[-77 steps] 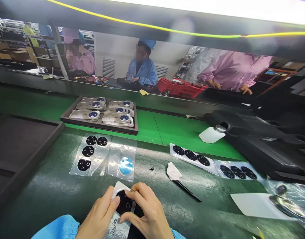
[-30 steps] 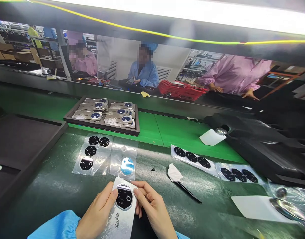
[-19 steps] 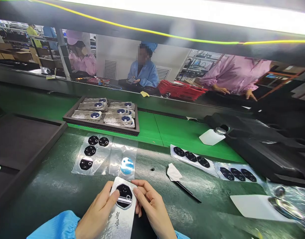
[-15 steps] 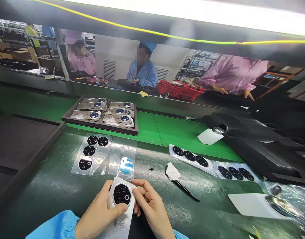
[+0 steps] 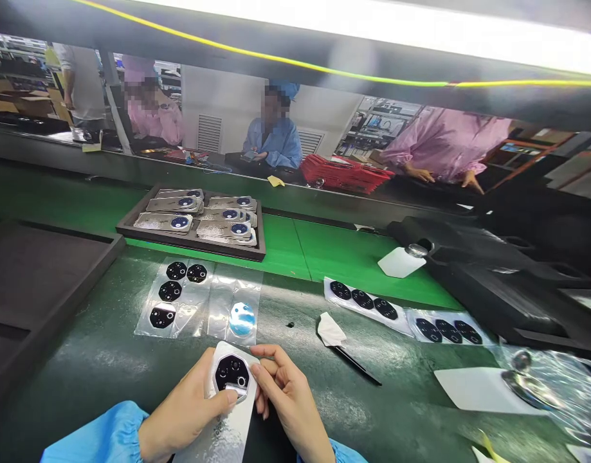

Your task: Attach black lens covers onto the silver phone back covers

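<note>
I hold a silver phone back cover [image 5: 222, 427] at the near edge of the green mat, between both hands. Its black octagonal camera lens piece [image 5: 231, 373] faces up. My left hand [image 5: 186, 411] grips the cover's left side, thumb lying across it just below the lens. My right hand [image 5: 288, 402] holds the right edge, fingertips curled against the rim beside the lens. Just beyond lie clear film sheets with black octagonal lens pieces [image 5: 170, 292] and a round blue sticker [image 5: 241, 318].
A dark tray [image 5: 131, 230] of several silver back covers sits on the green belt. More lens strips [image 5: 360, 300] and a black pen-like tool with white cloth [image 5: 346, 350] lie at right. Black trays [image 5: 507, 289] stack at far right, another [image 5: 35, 283] at left. People work behind the line.
My left thumb has slid across the cover, ending just below the lens piece. The right fingers have moved off the lens to the cover's edge. The cover has tilted slightly.
</note>
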The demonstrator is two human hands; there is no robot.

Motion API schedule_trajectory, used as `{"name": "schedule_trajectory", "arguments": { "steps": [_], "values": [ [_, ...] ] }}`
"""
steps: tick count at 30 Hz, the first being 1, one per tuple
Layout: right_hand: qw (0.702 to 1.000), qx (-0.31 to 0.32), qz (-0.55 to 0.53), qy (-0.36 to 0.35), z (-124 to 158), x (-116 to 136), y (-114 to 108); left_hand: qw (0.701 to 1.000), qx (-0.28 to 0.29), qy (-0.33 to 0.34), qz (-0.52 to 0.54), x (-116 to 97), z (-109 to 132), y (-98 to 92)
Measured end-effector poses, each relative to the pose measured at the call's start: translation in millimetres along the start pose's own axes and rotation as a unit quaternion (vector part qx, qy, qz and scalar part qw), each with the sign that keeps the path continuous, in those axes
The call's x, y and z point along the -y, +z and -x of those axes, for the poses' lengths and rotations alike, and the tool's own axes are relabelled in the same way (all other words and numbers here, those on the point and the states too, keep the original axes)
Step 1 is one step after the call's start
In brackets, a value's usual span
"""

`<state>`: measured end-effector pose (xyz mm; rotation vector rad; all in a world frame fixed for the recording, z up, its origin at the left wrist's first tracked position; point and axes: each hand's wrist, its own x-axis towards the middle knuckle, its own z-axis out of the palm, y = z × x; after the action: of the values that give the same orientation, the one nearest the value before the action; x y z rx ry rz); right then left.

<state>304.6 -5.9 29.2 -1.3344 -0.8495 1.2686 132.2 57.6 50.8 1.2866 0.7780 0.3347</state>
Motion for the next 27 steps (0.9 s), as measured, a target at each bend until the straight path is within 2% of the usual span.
{"name": "schedule_trajectory", "arguments": {
  "steps": [4,8,14,19,23,27],
  "values": [
    [1.000,0.000,-0.018,0.011,-2,0,-2,1.000,0.027,0.002,0.015,1,0,-3.1],
    [1.000,-0.001,-0.018,0.005,-3,1,-3,1.000,0.029,0.010,-0.005,5,0,-6.7],
    [0.995,0.079,-0.061,-0.001,3,-2,0,0.996,0.005,0.031,-0.089,2,4,-9.6],
    [0.997,0.065,-0.034,-0.013,9,0,5,0.996,-0.020,0.042,-0.082,-4,2,-5.3],
    [0.998,0.064,0.002,-0.011,12,-1,9,0.996,-0.061,0.044,-0.045,-1,-4,-2.4],
    [0.998,0.061,0.019,-0.021,12,-6,13,0.993,-0.090,0.031,-0.063,4,-6,1.2]
  ]
}}
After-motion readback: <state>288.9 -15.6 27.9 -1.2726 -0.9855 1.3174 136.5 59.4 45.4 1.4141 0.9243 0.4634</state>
